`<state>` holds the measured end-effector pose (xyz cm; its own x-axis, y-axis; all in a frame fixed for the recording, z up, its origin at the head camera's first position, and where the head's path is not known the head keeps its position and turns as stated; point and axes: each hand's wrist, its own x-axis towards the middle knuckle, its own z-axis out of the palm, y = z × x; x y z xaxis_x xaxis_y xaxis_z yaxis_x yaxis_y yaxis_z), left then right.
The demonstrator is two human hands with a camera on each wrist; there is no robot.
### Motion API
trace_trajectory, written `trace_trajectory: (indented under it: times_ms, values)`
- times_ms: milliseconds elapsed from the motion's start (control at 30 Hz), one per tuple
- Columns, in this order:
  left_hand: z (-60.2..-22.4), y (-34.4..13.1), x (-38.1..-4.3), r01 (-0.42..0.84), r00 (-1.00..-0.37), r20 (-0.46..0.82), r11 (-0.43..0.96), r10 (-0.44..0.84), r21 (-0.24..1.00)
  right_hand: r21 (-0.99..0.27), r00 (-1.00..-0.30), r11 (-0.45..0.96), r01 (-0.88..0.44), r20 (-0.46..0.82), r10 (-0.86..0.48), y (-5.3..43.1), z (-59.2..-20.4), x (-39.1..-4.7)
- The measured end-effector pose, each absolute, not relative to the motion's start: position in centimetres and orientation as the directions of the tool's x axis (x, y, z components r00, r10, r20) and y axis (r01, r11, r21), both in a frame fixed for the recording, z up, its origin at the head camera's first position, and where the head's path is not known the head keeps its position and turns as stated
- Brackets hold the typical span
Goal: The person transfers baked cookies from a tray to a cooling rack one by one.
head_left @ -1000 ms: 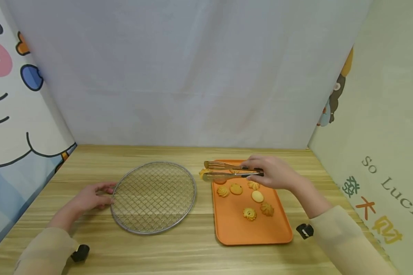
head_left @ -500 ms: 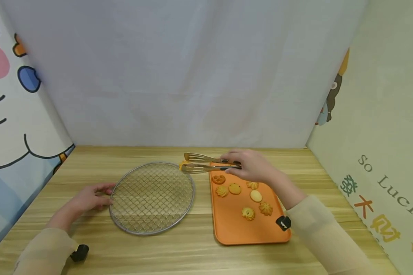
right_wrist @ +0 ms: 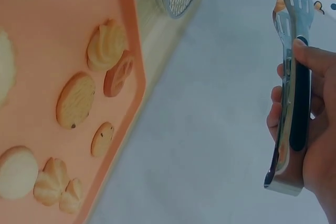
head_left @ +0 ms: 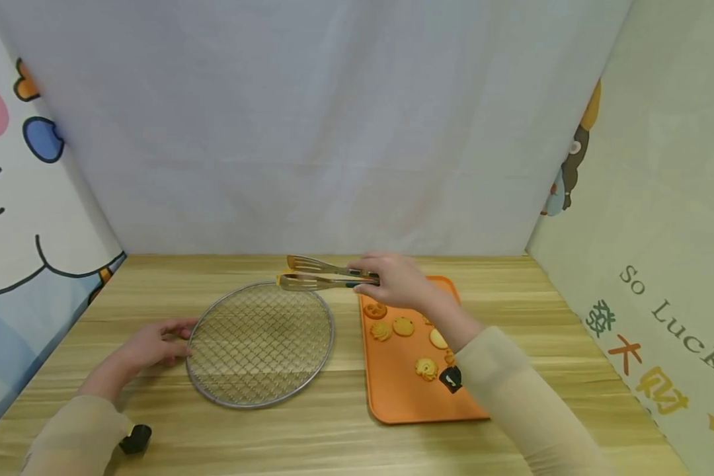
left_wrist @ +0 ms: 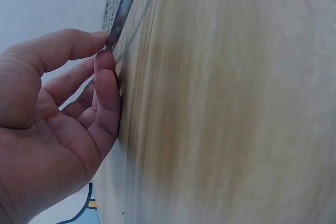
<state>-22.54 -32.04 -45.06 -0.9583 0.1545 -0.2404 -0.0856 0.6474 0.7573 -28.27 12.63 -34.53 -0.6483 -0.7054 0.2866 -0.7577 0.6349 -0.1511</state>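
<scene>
My left hand [head_left: 150, 345] pinches the left rim of a round wire mesh rack [head_left: 262, 344]; the left wrist view shows thumb and fingertips on that metal rim [left_wrist: 119, 24]. My right hand [head_left: 395, 281] grips a pair of slotted metal tongs [head_left: 302, 283] with black handle pads. Between the tong tips is a cookie [right_wrist: 280, 4], mostly hidden by the blades. In the head view the tips point left, above the rack's far edge. Below my right forearm lies an orange tray [head_left: 393, 404] bearing several cookies [head_left: 403, 326] of different shapes.
A wood-grain table [head_left: 309, 430] carries the rack on the left and the tray on the right, with a strip of table between them. A pale curtain [head_left: 333, 132] hangs behind, and printed cloths stand at both sides.
My right hand has moved left with the tongs and cookie, from over the tray's far left corner to above the rack's far edge. The left hand keeps its place at the rim.
</scene>
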Motion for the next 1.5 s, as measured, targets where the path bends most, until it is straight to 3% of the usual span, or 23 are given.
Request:
trace_trajectory:
  times_ms: [667,1233,1500]
  values:
    - [-44.9,-32.0,-22.6,-0.059,-0.959,-0.224,0.649,0.174,0.758,-0.186,-0.716,0.693,-0.697,0.228,-0.659,7.0,-38.6,-29.4]
    - [-45.0,-32.4,-22.5,-0.061,-0.96,-0.221,0.64,0.173,0.766,-0.093,-0.766,0.76,-0.643,0.071,-0.639,3.4,-41.6,-28.9]
    - [-45.2,-32.8,-22.5,-0.059,-0.961,-0.219,0.646,0.171,0.761,-0.144,-0.799,0.787,-0.6,0.065,-0.598,2.5,-41.9,-29.1]
